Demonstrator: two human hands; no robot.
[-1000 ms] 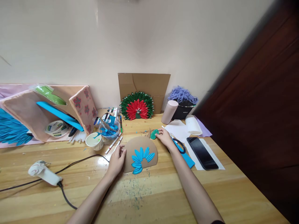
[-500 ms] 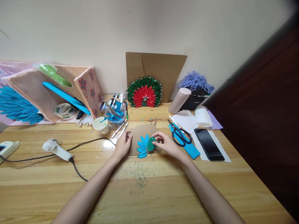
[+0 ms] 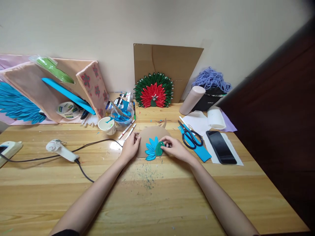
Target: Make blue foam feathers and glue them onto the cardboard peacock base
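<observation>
A rounded piece of brown cardboard [image 3: 145, 139] lies flat on the wooden table, with several blue petals [image 3: 151, 149] fanned out on its lower middle. My left hand [image 3: 131, 146] grips the cardboard's left edge, thumb on top. A small green piece [image 3: 159, 148], shaped like a bird's body, is pinched between the fingers of my right hand [image 3: 175, 148], just right of the petals. My right hand covers the cardboard's lower right part.
Black-handled scissors [image 3: 191, 135] rest on a blue strip [image 3: 203, 154] at right, beside a phone [image 3: 221, 147]. A glue gun [image 3: 62, 150] with its cord lies left. Behind are a paper cup [image 3: 107, 126], markers [image 3: 126, 130], a red and green fan-shaped craft [image 3: 154, 90] and a bottle [image 3: 192, 100].
The view has tilted down slightly, so objects sit higher. The green piece in my right hand is turned a little and lies closer against the petals. My left hand stays on the cardboard.
</observation>
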